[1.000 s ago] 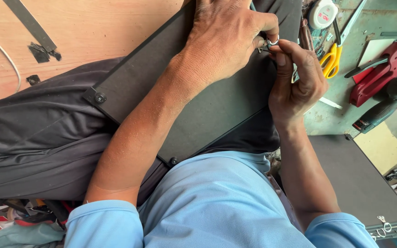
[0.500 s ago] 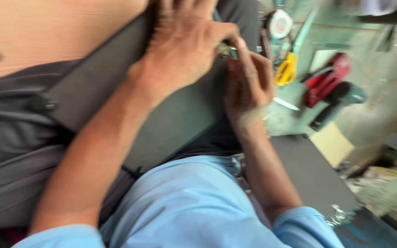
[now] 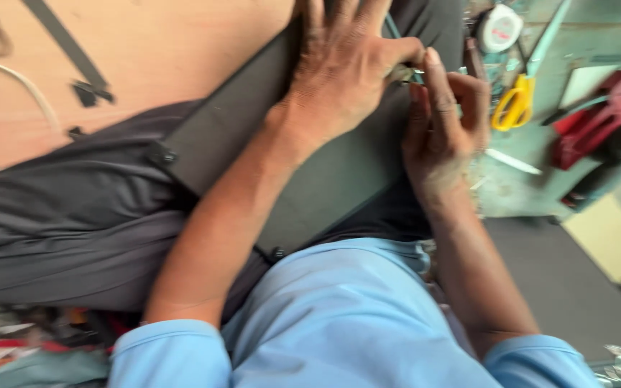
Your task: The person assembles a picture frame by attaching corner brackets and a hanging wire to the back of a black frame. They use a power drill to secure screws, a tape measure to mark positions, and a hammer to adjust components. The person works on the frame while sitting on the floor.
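A dark grey stiff panel (image 3: 339,179) lies across my lap, over dark trousers (image 3: 73,215). My left hand (image 3: 346,72) presses flat on the panel's upper part, its thumb and forefinger pinching a small metal piece (image 3: 402,72) at the panel's right edge. My right hand (image 3: 443,118) is curled against the same edge, its fingers closed around that small piece from the other side. What the piece is stays blurred.
Right of my hands lie yellow-handled scissors (image 3: 512,104), a white round tape measure (image 3: 499,29), a red tool (image 3: 591,118) and a tan block (image 3: 609,237). A wooden board (image 3: 152,50) with dark strips sits at upper left. Another dark panel (image 3: 562,287) lies at lower right.
The view swung left and back again, with blur. Both hands stay pinched together at the panel's right edge, and the panel has not shifted on my lap.
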